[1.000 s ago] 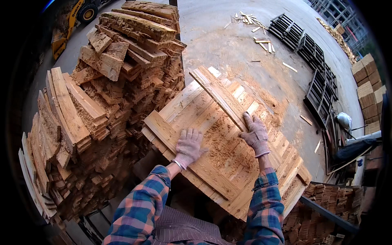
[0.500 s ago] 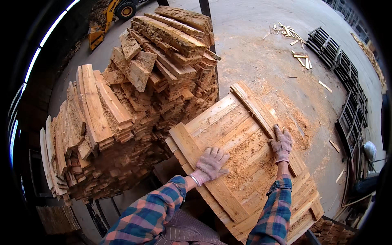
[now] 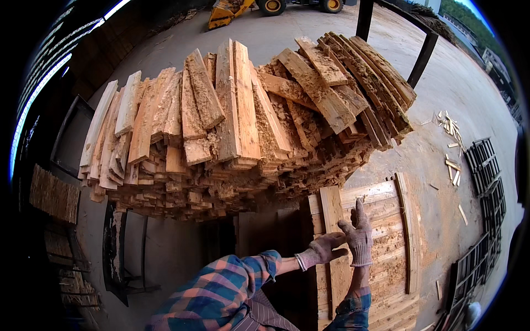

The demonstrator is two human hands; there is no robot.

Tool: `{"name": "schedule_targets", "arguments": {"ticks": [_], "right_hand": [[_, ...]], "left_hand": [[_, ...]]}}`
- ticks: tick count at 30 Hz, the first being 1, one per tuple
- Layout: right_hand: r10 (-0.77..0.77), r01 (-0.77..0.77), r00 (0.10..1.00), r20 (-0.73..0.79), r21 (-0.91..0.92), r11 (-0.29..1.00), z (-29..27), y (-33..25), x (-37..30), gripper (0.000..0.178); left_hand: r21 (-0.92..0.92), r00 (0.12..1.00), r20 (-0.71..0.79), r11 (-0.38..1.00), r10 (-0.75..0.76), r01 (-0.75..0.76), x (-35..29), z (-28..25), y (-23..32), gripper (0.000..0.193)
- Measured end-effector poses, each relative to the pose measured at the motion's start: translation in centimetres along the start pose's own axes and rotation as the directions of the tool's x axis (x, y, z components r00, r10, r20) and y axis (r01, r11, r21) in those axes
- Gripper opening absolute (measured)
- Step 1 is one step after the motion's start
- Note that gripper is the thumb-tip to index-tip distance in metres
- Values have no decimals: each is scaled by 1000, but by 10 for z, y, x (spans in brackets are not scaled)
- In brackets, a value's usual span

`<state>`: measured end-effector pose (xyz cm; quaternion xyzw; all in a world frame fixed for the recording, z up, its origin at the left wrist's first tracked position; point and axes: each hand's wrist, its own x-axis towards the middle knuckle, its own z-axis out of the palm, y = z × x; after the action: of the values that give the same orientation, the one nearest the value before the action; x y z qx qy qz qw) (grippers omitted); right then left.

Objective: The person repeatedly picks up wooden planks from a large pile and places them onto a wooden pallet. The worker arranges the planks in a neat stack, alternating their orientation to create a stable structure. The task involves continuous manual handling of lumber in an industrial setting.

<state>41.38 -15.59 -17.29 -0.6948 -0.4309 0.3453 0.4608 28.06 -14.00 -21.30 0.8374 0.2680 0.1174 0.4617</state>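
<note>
My two gloved hands are close together over a panel of pale wooden planks, which has a batten along each side and sawdust on it. My left hand reaches right with its fingers stretched out and holds nothing. Just beyond its fingertips my right hand points away from me, one finger extended and the thumb apart, also with nothing in it. The hands overlap in view; I cannot tell whether they touch. Beyond them rises a large stack of rough boards.
Black metal frames lie along the floor at the right, near scattered wood scraps. A yellow loader stands at the back. A dark metal post rises behind the stack. At the left is a dark metal stand.
My hands have lifted off the panel and come together; the left moved right toward the right hand. The view has swung left, so the board stack now fills the middle.
</note>
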Motion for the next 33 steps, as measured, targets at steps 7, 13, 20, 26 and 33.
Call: {"name": "schedule_targets", "arguments": {"ticks": [7, 13, 20, 26, 33], "right_hand": [[-461, 513, 857, 231, -290, 808, 174, -161, 69, 78], [-196, 362, 913, 357, -490, 793, 255, -218, 110, 81], [-110, 484, 836, 538, -626, 611, 215, -294, 111, 76], [-171, 157, 945, 278, 72, 985, 185, -183, 183, 61], [12, -391, 800, 600, 505, 769, 181, -184, 126, 45]], "left_hand": [[-834, 340, -527, 398, -779, -381, -116, -198, -105, 50], [-777, 469, -361, -18, -806, -629, -69, -276, -71, 52], [-750, 635, -255, -265, -729, -606, -61, -278, -44, 42], [-567, 900, -67, -726, -431, -390, -38, -221, -91, 50], [-876, 857, -40, -394, -514, -277, -85, -221, -81, 48]]}}
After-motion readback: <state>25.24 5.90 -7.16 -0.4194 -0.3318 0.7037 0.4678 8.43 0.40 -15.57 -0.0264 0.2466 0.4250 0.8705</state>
